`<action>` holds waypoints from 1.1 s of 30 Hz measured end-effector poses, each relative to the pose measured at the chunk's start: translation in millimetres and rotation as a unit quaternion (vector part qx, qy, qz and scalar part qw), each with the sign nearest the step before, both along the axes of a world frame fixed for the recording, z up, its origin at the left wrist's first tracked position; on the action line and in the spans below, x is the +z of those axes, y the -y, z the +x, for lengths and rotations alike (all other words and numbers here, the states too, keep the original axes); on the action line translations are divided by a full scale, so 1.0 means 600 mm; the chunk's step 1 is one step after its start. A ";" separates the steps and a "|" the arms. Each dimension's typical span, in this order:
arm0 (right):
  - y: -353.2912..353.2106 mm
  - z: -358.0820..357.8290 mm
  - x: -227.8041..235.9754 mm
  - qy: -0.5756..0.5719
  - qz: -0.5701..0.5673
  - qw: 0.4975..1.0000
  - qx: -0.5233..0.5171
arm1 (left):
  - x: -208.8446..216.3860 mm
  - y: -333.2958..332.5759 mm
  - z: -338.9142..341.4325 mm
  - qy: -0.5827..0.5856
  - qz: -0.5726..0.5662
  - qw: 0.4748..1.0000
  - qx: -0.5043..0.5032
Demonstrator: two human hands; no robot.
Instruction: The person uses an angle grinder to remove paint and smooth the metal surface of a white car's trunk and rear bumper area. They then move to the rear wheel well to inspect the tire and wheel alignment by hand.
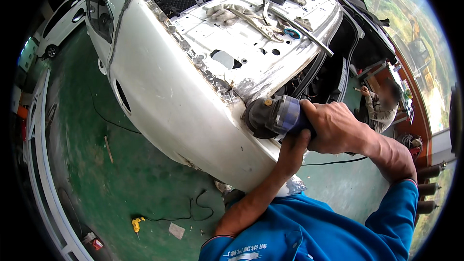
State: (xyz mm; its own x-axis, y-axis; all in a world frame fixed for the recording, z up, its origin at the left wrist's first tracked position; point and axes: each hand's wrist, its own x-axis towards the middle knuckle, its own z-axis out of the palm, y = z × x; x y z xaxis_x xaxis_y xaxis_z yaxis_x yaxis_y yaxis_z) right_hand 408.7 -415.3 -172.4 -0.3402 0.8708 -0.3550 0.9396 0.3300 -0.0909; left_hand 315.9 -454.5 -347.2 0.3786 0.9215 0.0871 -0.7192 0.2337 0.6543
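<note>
An angle grinder (285,116) with a blue body and a dark guard is pressed to the white car panel (179,96), at the corner near the rear opening. My right hand (336,125) is closed round the grinder's body from the right. Below it, my left hand (294,152) grips the underside of the same grinder, its fingers partly hidden behind the tool. The grinder's disc is mostly hidden by the guard. Along the panel's upper edge runs a strip of rough, bare metal (193,63).
Gloves (224,14), locking pliers (266,31) and a metal bar (304,29) lie on the car's rear deck. A yellow drill (137,224) with a cord lies on the green floor. A metal frame (41,154) stands left; a seated person (382,106) is at right, near gas cylinders (430,188).
</note>
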 end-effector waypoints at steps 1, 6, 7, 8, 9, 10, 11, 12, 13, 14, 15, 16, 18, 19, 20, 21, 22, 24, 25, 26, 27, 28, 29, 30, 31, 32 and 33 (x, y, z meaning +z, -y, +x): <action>-0.001 -0.002 0.003 -0.003 0.001 1.000 0.005 | -0.002 0.000 0.000 -0.002 0.003 1.000 -0.001; 0.007 0.002 0.008 -0.026 0.017 0.999 0.007 | 0.000 0.001 -0.001 -0.023 0.023 0.999 0.009; 0.014 0.004 0.007 -0.049 0.040 0.998 0.003 | 0.002 0.003 -0.001 -0.022 0.033 0.999 0.012; 0.023 0.007 0.006 -0.071 0.063 0.995 -0.001 | 0.004 0.004 -0.002 -0.020 0.044 0.999 0.013; 0.031 0.012 0.004 -0.093 0.087 0.992 -0.006 | 0.001 0.003 -0.003 -0.044 0.062 0.997 -0.006; 0.038 0.022 -0.002 -0.110 0.112 0.988 -0.007 | -0.004 -0.001 -0.006 -0.069 0.080 0.994 -0.024; 0.048 0.035 -0.004 -0.131 0.117 0.984 -0.026 | -0.006 -0.003 -0.010 -0.093 0.098 0.990 -0.042; 0.059 0.050 -0.006 -0.151 0.122 0.980 -0.046 | -0.003 -0.002 -0.013 -0.141 0.163 0.976 -0.027; 0.071 0.066 -0.006 -0.171 0.128 0.975 -0.065 | 0.000 0.000 -0.012 -0.149 0.190 0.969 -0.053; 0.083 0.084 -0.009 -0.210 0.142 0.962 -0.103 | 0.001 0.003 -0.008 -0.157 0.217 0.960 -0.078; 0.092 0.102 -0.016 -0.251 0.176 0.944 -0.121 | 0.004 0.006 -0.002 -0.164 0.244 0.951 -0.102; 0.104 0.122 -0.023 -0.300 0.175 0.923 -0.166 | 0.019 0.004 0.002 -0.183 0.287 0.936 -0.093; 0.127 0.146 -0.027 -0.399 0.150 0.862 -0.275 | 0.022 0.009 0.004 -0.279 0.342 0.888 -0.127; 0.138 0.154 -0.025 -0.418 0.145 0.840 -0.316 | 0.025 0.009 0.004 -0.326 0.369 0.859 -0.142; 0.150 0.165 -0.033 -0.440 0.153 0.815 -0.344 | 0.039 0.011 0.003 -0.355 0.381 0.845 -0.120; 0.163 0.179 -0.044 -0.462 0.160 0.790 -0.371 | 0.039 0.011 0.005 -0.358 0.375 0.847 -0.120; 0.177 0.193 -0.056 -0.465 0.159 0.777 -0.393 | 0.035 0.011 0.006 -0.361 0.368 0.849 -0.118; 0.206 0.224 -0.081 -0.471 0.155 0.752 -0.435 | 0.031 0.015 0.009 -0.347 0.353 0.864 -0.097; 0.221 0.237 -0.092 -0.475 0.150 0.741 -0.451 | 0.029 0.016 0.009 -0.362 0.342 0.862 -0.091; 0.235 0.249 -0.104 -0.478 0.145 0.730 -0.467 | 0.028 0.017 0.009 -0.378 0.331 0.861 -0.085; 0.250 0.262 -0.117 -0.481 0.139 0.718 -0.483 | 0.029 0.017 0.010 -0.393 0.320 0.859 -0.079; 0.265 0.276 -0.137 -0.490 0.141 0.706 -0.492 | 0.034 0.018 0.011 -0.401 0.304 0.861 -0.076; 0.279 0.288 -0.155 -0.496 0.136 0.698 -0.498 | 0.029 0.022 0.013 -0.391 0.304 0.868 -0.029; 0.293 0.300 -0.171 -0.501 0.132 0.691 -0.505 | 0.028 0.020 0.014 -0.419 0.333 0.844 0.041; 0.305 0.310 -0.185 -0.505 0.126 0.684 -0.511 | 0.029 0.017 0.009 -0.443 0.359 0.814 0.110; 0.320 0.321 -0.198 -0.504 0.124 0.680 -0.518 | 0.031 0.010 0.005 -0.488 0.359 0.777 0.170; 0.331 0.330 -0.209 -0.502 0.120 0.674 -0.527 | 0.035 -0.002 -0.002 -0.530 0.358 0.734 0.229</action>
State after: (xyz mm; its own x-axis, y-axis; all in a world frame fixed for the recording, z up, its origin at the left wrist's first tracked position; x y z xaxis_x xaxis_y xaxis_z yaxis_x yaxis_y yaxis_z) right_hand 606.8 -614.0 -298.1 0.5497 0.8079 -0.2125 0.1668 -0.3554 -0.9197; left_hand 314.6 -453.0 -326.5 0.2485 0.8343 0.4921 0.3860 -0.5513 0.7397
